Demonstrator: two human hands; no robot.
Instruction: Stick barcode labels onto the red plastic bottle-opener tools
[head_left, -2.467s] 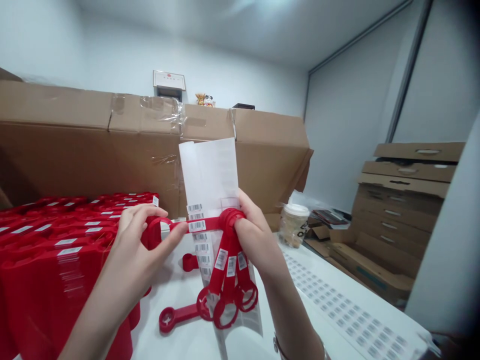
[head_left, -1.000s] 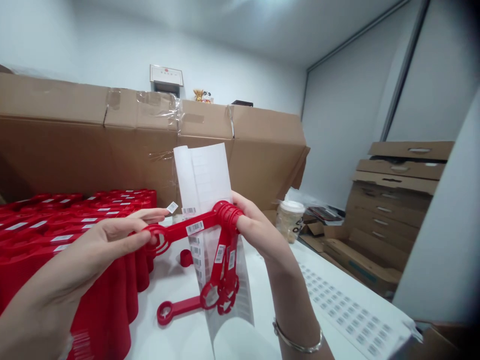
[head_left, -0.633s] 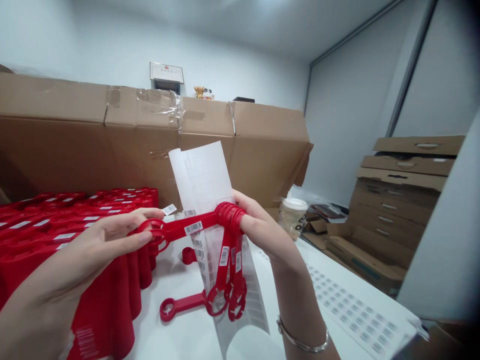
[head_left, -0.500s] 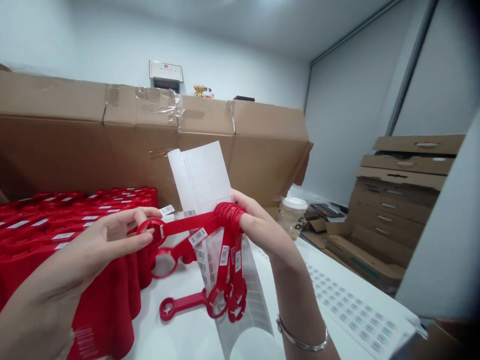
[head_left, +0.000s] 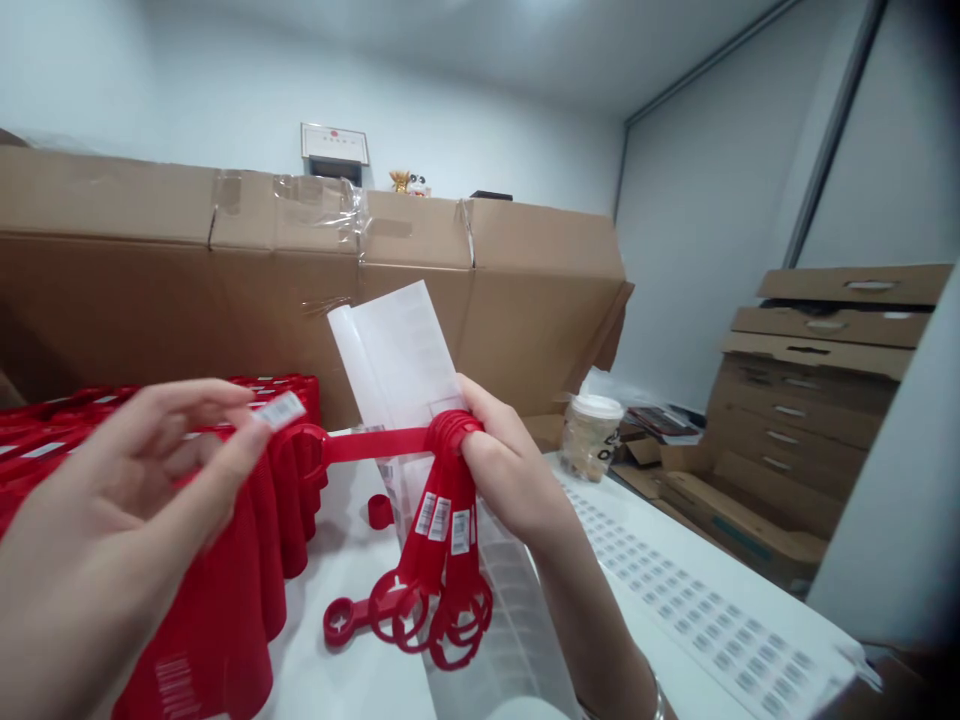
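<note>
left hand (head_left: 124, 530): pinching one label (head_left: 283, 409) | right hand (head_left: 510, 475): gripping one sheet (head_left: 401, 350), red straps (head_left: 451, 474) (at least four)

And there's the lidded cup (head_left: 592, 445), near the bench's (head_left: 337, 690) far edge! Stacked cardboard boxes (head_left: 817, 400) tower at right, framed document (head_left: 334, 142) up behind!

Relative to the bunched straps (head_left: 451, 472) in the right hand (head_left: 499, 462), stacked pieces (head_left: 244, 600) stand at 9 o'clock behind the left hand (head_left: 120, 515), a carton (head_left: 277, 310) from 10 to 1, a cup (head_left: 589, 440) at 3, boxes (head_left: 825, 425) beyond it, and a label sheet (head_left: 694, 605) on the table (head_left: 315, 690) at 4.
</note>
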